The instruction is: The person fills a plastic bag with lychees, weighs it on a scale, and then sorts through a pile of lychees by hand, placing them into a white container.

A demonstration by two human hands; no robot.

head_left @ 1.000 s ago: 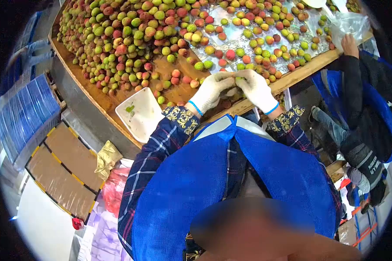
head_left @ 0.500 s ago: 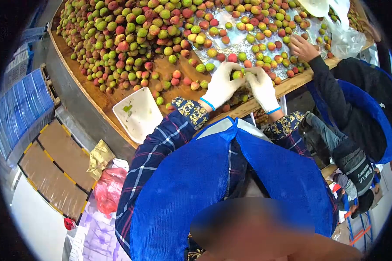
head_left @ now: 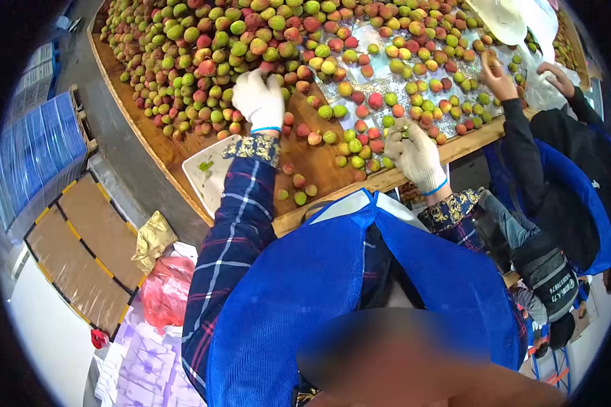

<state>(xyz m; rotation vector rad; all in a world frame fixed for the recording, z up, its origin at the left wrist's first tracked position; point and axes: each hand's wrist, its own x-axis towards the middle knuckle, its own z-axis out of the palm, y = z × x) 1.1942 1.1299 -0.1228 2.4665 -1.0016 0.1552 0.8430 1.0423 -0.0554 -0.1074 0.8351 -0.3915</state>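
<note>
Red and green lychees (head_left: 204, 47) lie heaped on a wooden table, with looser fruit spread over a patterned sheet (head_left: 373, 41) to the right. My left hand (head_left: 259, 98), in a white glove, reaches to the front edge of the heap; its fingers are spread at the fruit, and none is seen held. My gloved right hand (head_left: 415, 154) is over the table's front edge beside several loose lychees. Its thumb and fingers are pinched together at a small greenish bit that I cannot make out clearly.
A white tray (head_left: 216, 178) with green leaf scraps stands at the table's left edge. At the right, a co-worker's bare hands (head_left: 499, 80) are over the fruit, near a clear plastic bag (head_left: 542, 88). The wooden rim (head_left: 470, 146) runs along the front.
My hands were together around a lychee and have parted. The left has moved left to the heap, while the right stays near the front edge. A co-worker's second hand now shows.
</note>
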